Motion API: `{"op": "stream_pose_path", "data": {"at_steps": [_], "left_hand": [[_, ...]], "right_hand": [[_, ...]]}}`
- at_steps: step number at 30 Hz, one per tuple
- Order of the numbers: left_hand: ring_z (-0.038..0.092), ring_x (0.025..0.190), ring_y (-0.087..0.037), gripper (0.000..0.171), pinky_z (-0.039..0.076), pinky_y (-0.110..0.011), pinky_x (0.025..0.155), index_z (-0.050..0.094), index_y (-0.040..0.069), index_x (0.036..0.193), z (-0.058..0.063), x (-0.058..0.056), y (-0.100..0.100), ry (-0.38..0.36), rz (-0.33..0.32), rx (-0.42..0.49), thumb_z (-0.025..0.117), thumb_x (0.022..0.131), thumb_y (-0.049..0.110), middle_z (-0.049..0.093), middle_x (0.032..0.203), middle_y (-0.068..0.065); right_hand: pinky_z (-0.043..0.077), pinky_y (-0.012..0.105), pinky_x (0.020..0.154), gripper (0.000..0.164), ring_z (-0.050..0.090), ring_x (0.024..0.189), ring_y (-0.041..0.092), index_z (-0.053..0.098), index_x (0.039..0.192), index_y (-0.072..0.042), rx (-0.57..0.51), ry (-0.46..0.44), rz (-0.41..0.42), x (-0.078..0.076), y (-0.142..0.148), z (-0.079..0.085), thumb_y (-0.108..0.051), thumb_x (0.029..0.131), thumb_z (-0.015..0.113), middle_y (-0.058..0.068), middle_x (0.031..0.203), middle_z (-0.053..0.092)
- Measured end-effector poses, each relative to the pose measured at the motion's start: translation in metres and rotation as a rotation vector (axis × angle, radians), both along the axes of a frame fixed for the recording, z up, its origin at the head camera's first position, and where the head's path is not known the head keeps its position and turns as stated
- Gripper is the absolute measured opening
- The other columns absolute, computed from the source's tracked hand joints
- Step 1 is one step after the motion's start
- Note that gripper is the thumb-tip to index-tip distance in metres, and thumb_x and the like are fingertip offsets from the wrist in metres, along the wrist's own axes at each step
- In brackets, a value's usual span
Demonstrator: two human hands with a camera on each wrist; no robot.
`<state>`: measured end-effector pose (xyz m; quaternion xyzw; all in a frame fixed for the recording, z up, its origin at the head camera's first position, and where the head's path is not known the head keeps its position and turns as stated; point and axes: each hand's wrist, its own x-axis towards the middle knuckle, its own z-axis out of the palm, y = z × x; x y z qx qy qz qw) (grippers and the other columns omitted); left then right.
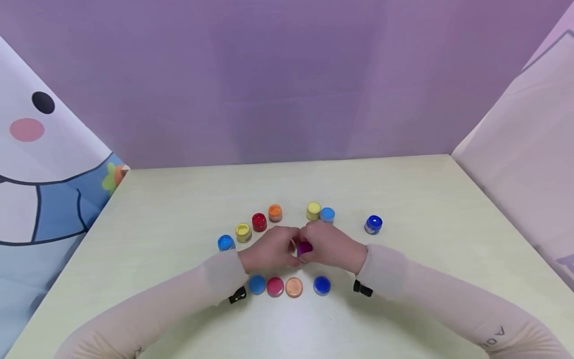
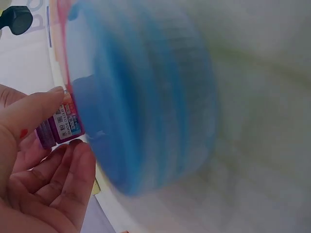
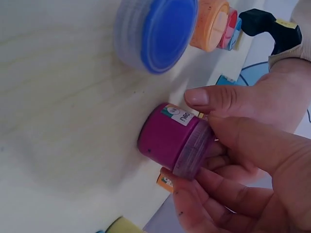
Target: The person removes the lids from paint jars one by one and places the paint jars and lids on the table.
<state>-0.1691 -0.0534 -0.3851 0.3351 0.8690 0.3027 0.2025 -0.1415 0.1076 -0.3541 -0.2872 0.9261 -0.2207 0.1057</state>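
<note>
In front of me, the right hand [image 1: 331, 244] pinches a small purple paint jar [image 3: 163, 136] by its clear ribbed lid, thumb on one side and fingers on the other. A printed label shows on the jar's side. My left hand [image 1: 272, 249] is right beside it, its fingertips meeting the right hand in the head view. The left thumb [image 3: 199, 97] lies extended near the jar, while the other left fingers are loosely bent behind the lid. Close by the left wrist is a light blue jar [image 2: 116, 111] with a ribbed clear part.
Beyond my hands sit blue [image 1: 226, 243], yellow [image 1: 243, 233], red [image 1: 259, 222] and orange [image 1: 275, 213] jars, then pale yellow [image 1: 313, 211], light blue [image 1: 328, 215] and dark blue [image 1: 373, 224] ones. Nearer me is a row with pink [image 1: 275, 286], peach [image 1: 294, 287] and blue [image 1: 322, 285] jars.
</note>
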Motion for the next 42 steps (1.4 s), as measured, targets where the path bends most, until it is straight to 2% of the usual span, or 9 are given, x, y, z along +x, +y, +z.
{"op": "stream_pose_path", "data": {"at_steps": [8,19,24,30,37,42], "left_hand": [[0.051,0.073,-0.010,0.028,0.045,-0.021,0.065,0.059,0.021,0.097,-0.002,0.003,0.002,0.029,-0.017,-0.012,0.075,0.074,0.022,0.057,0.080,0.013],[0.052,0.068,-0.007,0.020,0.045,-0.020,0.064,0.062,0.020,0.089,-0.001,-0.006,0.002,0.054,-0.097,-0.015,0.075,0.074,0.018,0.057,0.074,0.013],[0.052,0.068,-0.008,0.017,0.045,-0.020,0.064,0.063,0.020,0.086,0.004,-0.007,0.002,0.039,-0.095,-0.058,0.075,0.074,0.019,0.057,0.072,0.012],[0.052,0.067,-0.008,0.017,0.044,-0.020,0.063,0.064,0.020,0.085,0.003,-0.007,0.002,0.049,-0.091,-0.074,0.075,0.073,0.020,0.057,0.069,0.012],[0.052,0.064,-0.007,0.017,0.044,-0.019,0.061,0.064,0.020,0.084,-0.001,-0.007,0.001,0.072,-0.113,-0.048,0.076,0.073,0.021,0.057,0.068,0.013],[0.053,0.064,-0.005,0.018,0.045,-0.018,0.061,0.064,0.019,0.086,0.000,-0.007,0.002,0.069,-0.120,-0.033,0.076,0.073,0.021,0.057,0.068,0.014]], "right_hand": [[0.043,0.022,0.053,0.010,0.049,0.056,0.009,0.064,0.078,-0.011,0.003,0.016,-0.005,0.003,0.000,-0.001,-0.013,0.074,0.073,-0.008,0.063,0.053],[0.043,0.019,0.057,0.014,0.049,0.061,0.007,0.064,0.081,-0.009,-0.006,0.091,0.046,0.006,0.000,-0.002,-0.015,0.073,0.075,-0.008,0.067,0.054],[0.042,0.019,0.058,0.015,0.048,0.063,0.008,0.064,0.081,-0.009,0.013,0.117,0.065,0.007,-0.001,-0.002,-0.015,0.074,0.074,-0.004,0.071,0.054],[0.042,0.017,0.058,0.014,0.047,0.064,0.008,0.065,0.083,-0.008,0.015,0.125,0.083,0.009,-0.001,-0.003,-0.015,0.074,0.074,-0.003,0.073,0.054],[0.042,0.016,0.059,0.013,0.048,0.066,0.008,0.066,0.086,-0.008,0.007,0.137,0.123,0.009,0.002,-0.006,-0.014,0.076,0.072,-0.002,0.076,0.055],[0.042,0.015,0.061,0.014,0.048,0.069,0.008,0.065,0.088,-0.007,-0.002,0.189,0.183,0.008,0.006,-0.008,-0.013,0.077,0.071,0.000,0.078,0.056]]}}
